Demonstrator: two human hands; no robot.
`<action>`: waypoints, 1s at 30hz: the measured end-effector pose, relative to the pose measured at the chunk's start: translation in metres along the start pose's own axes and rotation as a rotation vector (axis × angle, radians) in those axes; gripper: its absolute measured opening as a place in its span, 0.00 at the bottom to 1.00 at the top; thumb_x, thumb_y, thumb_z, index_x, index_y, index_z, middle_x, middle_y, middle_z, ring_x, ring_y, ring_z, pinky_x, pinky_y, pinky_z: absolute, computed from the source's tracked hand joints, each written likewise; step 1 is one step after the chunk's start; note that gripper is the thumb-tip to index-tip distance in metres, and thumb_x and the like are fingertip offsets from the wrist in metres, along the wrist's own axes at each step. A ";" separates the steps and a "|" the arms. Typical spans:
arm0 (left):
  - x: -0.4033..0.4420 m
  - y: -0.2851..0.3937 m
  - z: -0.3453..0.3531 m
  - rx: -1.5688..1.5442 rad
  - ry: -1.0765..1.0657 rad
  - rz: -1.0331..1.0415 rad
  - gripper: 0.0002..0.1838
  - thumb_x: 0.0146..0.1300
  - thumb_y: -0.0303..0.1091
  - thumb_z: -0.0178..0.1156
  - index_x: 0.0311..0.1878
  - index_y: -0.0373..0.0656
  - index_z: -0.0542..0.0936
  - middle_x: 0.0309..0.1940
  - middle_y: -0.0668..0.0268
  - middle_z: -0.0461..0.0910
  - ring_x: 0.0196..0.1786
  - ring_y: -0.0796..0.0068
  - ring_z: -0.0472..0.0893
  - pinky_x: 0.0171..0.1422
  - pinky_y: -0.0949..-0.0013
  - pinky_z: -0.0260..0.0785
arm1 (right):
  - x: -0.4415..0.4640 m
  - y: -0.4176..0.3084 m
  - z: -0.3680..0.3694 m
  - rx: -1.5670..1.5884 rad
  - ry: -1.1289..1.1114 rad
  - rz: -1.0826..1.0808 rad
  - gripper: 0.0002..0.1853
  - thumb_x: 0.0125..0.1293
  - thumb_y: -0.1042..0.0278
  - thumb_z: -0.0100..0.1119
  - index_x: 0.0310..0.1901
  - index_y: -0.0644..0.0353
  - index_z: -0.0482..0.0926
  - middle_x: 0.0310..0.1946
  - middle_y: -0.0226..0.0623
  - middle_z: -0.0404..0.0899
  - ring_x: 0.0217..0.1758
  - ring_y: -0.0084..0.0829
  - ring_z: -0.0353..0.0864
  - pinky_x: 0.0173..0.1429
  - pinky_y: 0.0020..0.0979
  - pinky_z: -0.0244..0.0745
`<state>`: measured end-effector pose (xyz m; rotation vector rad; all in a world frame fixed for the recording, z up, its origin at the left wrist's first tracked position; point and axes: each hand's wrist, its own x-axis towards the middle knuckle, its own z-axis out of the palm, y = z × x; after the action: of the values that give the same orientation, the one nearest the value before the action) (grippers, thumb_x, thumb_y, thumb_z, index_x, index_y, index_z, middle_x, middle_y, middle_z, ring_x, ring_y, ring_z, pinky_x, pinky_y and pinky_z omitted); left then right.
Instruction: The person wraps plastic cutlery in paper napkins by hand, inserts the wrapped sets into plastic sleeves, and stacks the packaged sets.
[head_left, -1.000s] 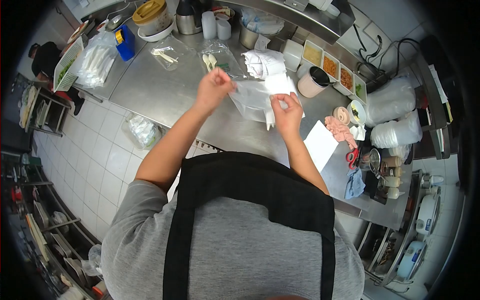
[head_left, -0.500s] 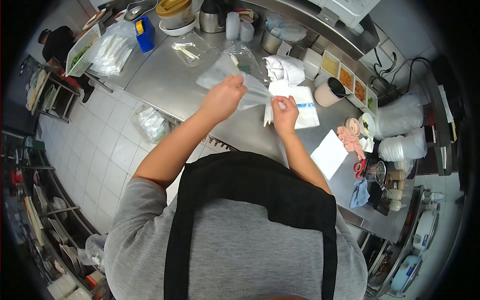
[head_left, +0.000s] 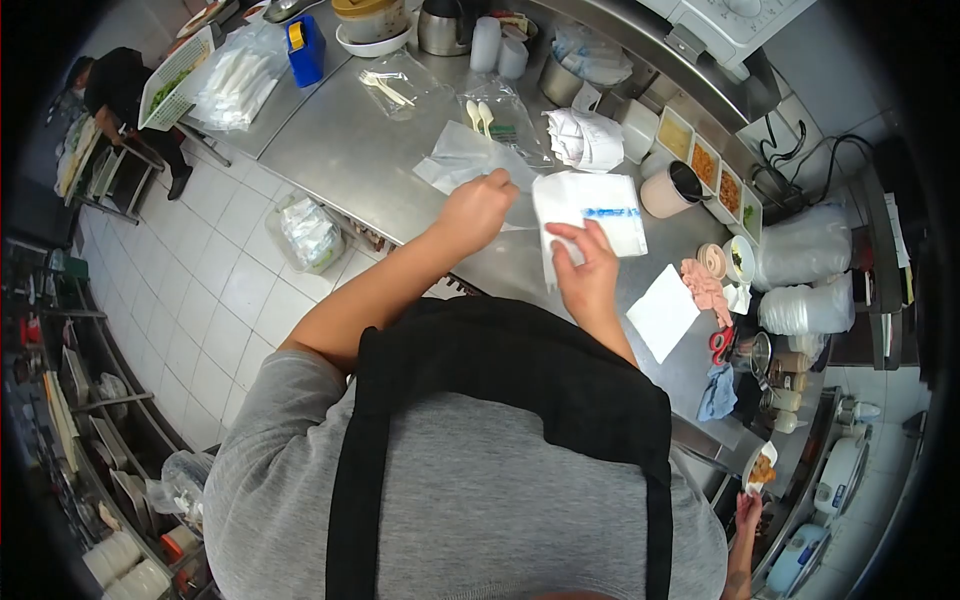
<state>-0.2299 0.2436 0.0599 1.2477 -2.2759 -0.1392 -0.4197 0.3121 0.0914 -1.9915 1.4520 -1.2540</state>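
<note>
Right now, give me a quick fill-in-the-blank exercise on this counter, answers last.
The print on the white stack by the right hand is ____. The spoons are farther from the ____ hand than from the left hand. Between the pink cloth and blue cloth lie the ____.
Blue; right; scissors.

Red-handled scissors [head_left: 720, 343] lie between a pink cloth [head_left: 705, 289] and a blue cloth [head_left: 717, 392] (both crumpled).
</note>
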 end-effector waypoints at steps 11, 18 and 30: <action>-0.013 0.040 -0.027 0.093 0.127 0.183 0.25 0.50 0.27 0.56 0.55 0.42 0.77 0.58 0.67 0.75 0.35 0.66 0.78 0.36 0.69 0.75 | 0.025 0.028 0.032 0.255 -0.254 0.192 0.17 0.56 0.78 0.57 0.50 0.62 0.79 0.52 0.50 0.76 0.54 0.42 0.76 0.59 0.33 0.69; -0.019 0.054 -0.032 0.085 0.070 0.224 0.28 0.48 0.24 0.54 0.58 0.45 0.76 0.59 0.68 0.74 0.35 0.67 0.77 0.37 0.69 0.75 | 0.035 0.041 0.058 0.831 -0.130 0.362 0.22 0.62 0.76 0.56 0.59 0.66 0.70 0.60 0.38 0.72 0.63 0.31 0.68 0.66 0.30 0.61; -0.047 0.070 -0.023 -0.319 -0.224 0.494 0.33 0.49 0.26 0.61 0.63 0.46 0.70 0.62 0.61 0.70 0.48 0.62 0.78 0.48 0.66 0.75 | 0.040 0.038 0.046 0.792 -0.324 0.441 0.29 0.62 0.66 0.59 0.64 0.62 0.66 0.61 0.39 0.69 0.63 0.35 0.68 0.65 0.35 0.63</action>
<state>-0.2506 0.3247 0.0836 0.5107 -2.5523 -0.4566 -0.4003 0.2523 0.0561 -1.1909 0.9433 -1.0189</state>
